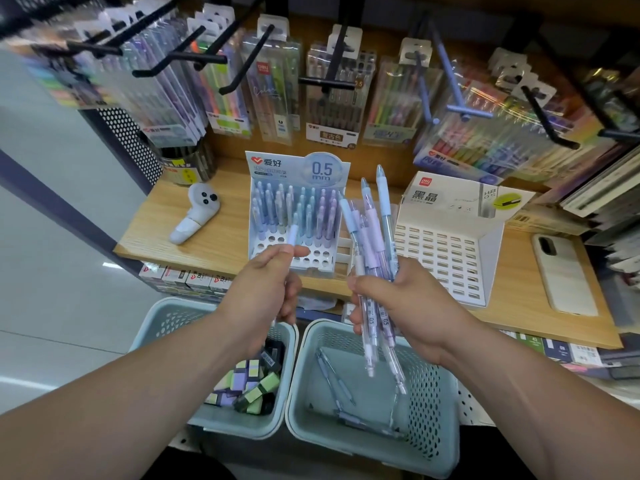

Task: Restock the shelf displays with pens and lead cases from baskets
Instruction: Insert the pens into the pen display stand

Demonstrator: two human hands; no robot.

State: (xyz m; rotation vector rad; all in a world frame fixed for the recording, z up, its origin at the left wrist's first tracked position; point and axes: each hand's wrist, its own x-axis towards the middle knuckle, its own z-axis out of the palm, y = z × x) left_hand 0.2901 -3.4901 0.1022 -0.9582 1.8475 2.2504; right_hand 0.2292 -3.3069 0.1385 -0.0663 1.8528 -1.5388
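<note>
Below the wooden shelf [214, 244], far left: the left basket [156, 327] holds a heap of lead cases [256, 386], green, purple and black, seemingly untouched. Left hand [266, 289] pinches a single pen [293, 233] between thumb and fingers, tip end raised just in front of the pen display [277, 166]. The display's back rows are filled with pastel pens; the front rows of holes stand mostly open, so this rack looks better than half stocked. Right hand [391, 299] is clenched around a bundle of pens [370, 220], held upright between the two displays, above the right basket [436, 410]. That basket has only a few loose pens [332, 375] on its floor. Further right, on the shelf, the lead case display [446, 258] shows every visible slot vacant. A phone [564, 275] lies at the shelf's right end. Judgement: pen restocking well under way, with the bundle and the basket remainder to seat; lead cases not yet started.
</note>
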